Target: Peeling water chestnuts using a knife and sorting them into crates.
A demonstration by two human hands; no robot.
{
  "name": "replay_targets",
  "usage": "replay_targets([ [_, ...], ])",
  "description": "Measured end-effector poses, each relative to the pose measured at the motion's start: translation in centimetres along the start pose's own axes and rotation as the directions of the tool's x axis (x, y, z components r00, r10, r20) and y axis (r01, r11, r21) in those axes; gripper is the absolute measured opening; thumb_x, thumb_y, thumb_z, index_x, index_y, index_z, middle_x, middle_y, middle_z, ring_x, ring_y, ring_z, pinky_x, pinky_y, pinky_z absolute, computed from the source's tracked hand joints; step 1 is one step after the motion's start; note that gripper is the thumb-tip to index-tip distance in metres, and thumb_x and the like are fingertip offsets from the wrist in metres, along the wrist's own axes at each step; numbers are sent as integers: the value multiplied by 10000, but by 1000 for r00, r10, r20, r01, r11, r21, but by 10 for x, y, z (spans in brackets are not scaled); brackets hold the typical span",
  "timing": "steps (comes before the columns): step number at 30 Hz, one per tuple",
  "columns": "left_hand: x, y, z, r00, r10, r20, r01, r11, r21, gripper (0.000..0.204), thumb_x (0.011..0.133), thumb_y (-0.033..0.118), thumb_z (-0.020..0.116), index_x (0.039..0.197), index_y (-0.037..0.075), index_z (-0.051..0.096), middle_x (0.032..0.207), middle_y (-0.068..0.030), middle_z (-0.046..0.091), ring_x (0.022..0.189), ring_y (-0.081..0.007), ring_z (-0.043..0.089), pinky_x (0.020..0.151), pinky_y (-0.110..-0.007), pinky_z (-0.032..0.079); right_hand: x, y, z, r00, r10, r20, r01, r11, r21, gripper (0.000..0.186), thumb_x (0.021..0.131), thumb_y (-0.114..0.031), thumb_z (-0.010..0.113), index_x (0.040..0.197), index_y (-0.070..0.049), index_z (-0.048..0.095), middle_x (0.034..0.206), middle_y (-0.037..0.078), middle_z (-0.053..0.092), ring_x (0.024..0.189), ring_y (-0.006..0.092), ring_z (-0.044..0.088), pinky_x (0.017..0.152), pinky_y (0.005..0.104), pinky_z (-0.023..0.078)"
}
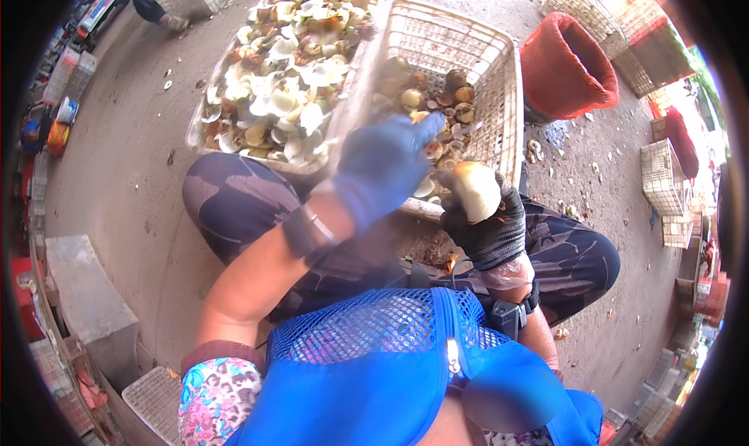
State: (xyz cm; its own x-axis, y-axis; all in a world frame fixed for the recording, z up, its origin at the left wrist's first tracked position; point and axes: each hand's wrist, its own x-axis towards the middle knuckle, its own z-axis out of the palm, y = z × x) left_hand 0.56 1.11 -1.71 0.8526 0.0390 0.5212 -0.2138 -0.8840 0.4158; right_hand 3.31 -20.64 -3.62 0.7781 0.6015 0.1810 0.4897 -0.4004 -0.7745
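My right hand (495, 226), in a dark grey knitted glove, is closed around a large onion (477, 190). The onion is pale and mostly bare, with a brownish patch at its top. My left hand (382, 159), in a blue glove, is over the near left part of the right-hand crate (493, 79). Motion smears its fingers, so I cannot tell whether they hold anything. Inside that crate lie several small brown onions (463, 95) and scraps. The crate to its left (204, 138) is heaped with white and brown onion layers (282, 95).
A red sack with a wide rolled mouth (563, 67) stands right of the crates. More plastic crates (663, 177) are stacked farther right. A grey box (90, 298) is at the left. Onion bits lie scattered on the dirt floor. Another person's foot (175, 23) shows at the upper left.
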Motion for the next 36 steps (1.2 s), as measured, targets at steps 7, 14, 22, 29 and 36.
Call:
replay_targets([
  [7,-22,28,-36,953,169,252,-246,916,317,339,945,184,590,1283,164,613,745,-64,623,587,-245,647,462,-372,494,1,23,-6,998,-66,12,66,967,-247,450,914,-242,624,1324,-65,564,1133,69,705,1049,213,678,923,349,552],
  [14,-33,24,-27,927,-32,373,-31,986,164,394,937,120,568,1324,158,626,851,-137,713,681,-309,701,608,-417,556,4,-12,-26,910,407,-80,-282,749,600,522,849,-149,696,1321,33,566,1126,116,661,964,205,673,878,332,564],
  [22,-23,-8,-12,905,-132,405,262,922,-285,412,931,232,633,1342,215,662,945,-83,743,762,-266,707,726,-401,574,7,-1,-36,804,464,372,-399,-43,916,525,881,-242,691,1323,11,564,1164,126,678,1033,243,676,880,358,574],
  [29,-26,30,-6,852,-188,488,488,620,-615,479,964,252,718,1406,98,613,1194,-121,729,1045,-156,680,902,-309,565,-19,41,-17,954,-274,-125,237,939,-249,594,689,-142,934,1156,-39,582,1055,126,659,978,279,678,825,380,555],
  [36,-50,27,29,985,-165,-48,129,893,-431,256,868,246,779,1027,45,760,873,-129,750,768,-280,734,699,-362,582,-7,0,5,945,287,154,-308,634,709,405,885,-295,641,1152,9,632,1030,148,689,920,265,698,822,386,597],
])
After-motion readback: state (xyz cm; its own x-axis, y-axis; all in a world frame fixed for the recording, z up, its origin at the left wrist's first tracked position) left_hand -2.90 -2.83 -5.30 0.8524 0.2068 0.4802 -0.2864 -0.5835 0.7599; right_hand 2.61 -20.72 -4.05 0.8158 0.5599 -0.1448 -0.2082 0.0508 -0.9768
